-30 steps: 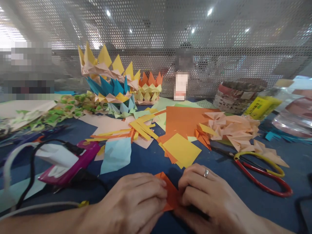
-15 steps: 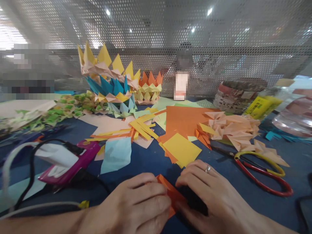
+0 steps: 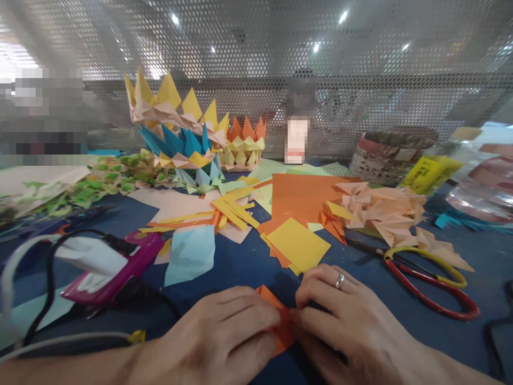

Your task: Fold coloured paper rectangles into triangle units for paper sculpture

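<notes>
Paper, orange and folded, lies right in front of you at the near middle of the head view, between your two hands. Your left hand grasps it, fingers laid over its left part. Your right hand, wearing a ring, curls in from the other side with its fingertips at the right edge; you cannot tell from this angle whether it pinches that edge or only presses on it. Your fingers cover much of the fold, so its full shape does not show.

Just beyond your hands, on the dark blue surface, sits a yellow square, partly over some orange pieces. Behind it a large orange sheet lies flat, with a heap of peach folded pieces at its right side. To your right are scissors with red and yellow handles, their tips near a small orange folded piece. To your left you have a pale blue sheet and, farther out, a magenta case among cables. Yellow-pointed and orange-pointed crowns stand at the back
</notes>
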A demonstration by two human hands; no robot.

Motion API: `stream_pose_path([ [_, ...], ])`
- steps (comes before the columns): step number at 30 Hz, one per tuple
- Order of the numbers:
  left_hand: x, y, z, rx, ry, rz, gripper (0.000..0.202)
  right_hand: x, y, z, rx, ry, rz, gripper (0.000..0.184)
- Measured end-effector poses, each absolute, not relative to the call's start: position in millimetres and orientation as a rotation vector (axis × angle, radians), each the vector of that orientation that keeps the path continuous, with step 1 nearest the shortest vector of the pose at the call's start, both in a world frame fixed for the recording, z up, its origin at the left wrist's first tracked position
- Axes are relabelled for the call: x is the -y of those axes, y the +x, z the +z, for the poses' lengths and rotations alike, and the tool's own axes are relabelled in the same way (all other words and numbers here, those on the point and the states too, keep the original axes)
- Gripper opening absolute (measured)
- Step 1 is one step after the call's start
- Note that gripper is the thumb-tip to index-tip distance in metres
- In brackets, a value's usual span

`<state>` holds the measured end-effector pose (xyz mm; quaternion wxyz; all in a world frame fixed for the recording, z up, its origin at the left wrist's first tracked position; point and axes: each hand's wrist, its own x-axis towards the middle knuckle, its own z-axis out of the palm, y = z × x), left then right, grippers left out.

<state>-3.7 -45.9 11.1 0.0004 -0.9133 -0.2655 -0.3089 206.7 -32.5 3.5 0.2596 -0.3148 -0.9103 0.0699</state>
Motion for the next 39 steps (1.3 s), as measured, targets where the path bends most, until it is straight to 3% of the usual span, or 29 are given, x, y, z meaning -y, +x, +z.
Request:
stream_pose_path([
  [11, 45.4, -6.7, 8.0, 0.821, -2.949, -0.813, 0.039, 34.4, 206.8, -0.5, 2.484, -0.792, -0.011, 0.022],
  [17, 51.1, -3.5, -5.3, 0.978, -2.895, -1.130, 0.034, 30.7, 205.2, -3.7, 2.467, -0.732, -0.075, 0.027],
  [26, 46.7, -3.7, -8.9, 1.022, -3.033, -1.249, 0.022, 37.7, 206.0, -1.4, 2.490, -0.813, 0.104, 0.031],
  [33, 45.9, -5.0, -8.0, 1.045, -3.113, -1.284, 0.020, 31.6, 207.7, -1.5, 2.428, -0.950, 0.391, 0.018],
  [39, 39.4, -3.8, -7.1, 1.243, -3.225, -1.340, 0.019, 31.2, 206.7, 0.4, 2.342, -1.141, 0.592, 0.024],
])
